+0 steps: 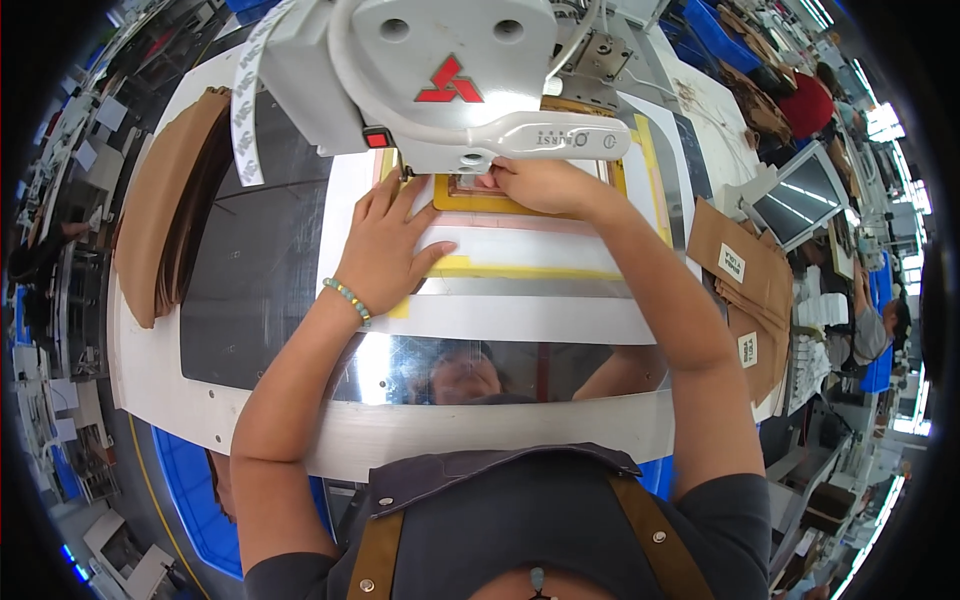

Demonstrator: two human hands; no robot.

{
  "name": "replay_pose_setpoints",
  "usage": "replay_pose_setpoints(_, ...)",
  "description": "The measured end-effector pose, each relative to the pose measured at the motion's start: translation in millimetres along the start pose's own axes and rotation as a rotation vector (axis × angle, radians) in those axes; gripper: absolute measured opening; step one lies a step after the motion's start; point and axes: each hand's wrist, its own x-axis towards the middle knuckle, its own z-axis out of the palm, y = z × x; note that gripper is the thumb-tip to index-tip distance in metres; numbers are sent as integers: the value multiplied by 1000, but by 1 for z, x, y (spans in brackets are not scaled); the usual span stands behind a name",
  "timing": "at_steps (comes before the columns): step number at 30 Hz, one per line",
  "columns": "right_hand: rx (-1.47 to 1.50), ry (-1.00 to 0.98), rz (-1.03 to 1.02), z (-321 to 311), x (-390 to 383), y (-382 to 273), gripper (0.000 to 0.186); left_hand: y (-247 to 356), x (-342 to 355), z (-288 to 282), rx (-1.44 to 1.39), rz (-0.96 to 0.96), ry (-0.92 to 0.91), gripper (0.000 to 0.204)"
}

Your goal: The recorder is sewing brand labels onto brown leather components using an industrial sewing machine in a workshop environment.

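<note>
My left hand [384, 245], with a beaded bracelet at the wrist, lies flat with its fingers spread on a white sheet [482, 242] taped with yellow strips. Its fingertips reach under the front of a white industrial sewing machine head [440, 60]. My right hand [545, 186] is closed just below the head, fingertips pressed together over a yellow-edged frame [488, 204]. What those fingertips hold, if anything, is too small and partly hidden to make out. A white handheld lamp-like bar [560, 136] juts from the head above my right hand.
Curved brown panels [165, 215] are stacked at the left on a dark plate [262, 270]. Brown pieces with white labels [748, 290] lie at the right, near a tilted screen [797, 197]. A shiny metal plate [520, 372] spans the front. A blue bin [195, 500] stands below left.
</note>
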Motion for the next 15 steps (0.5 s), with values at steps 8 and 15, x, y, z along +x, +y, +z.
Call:
replay_pose_setpoints(8, 67, 148, 125, 8, -22, -5, 31, -17, -1, -5, -44, 60, 120, 56)
replay_pose_setpoints(15, -18, 514, -303, 1, -91, 25, 27, -176, -21, -109, 389, -424, 414, 29)
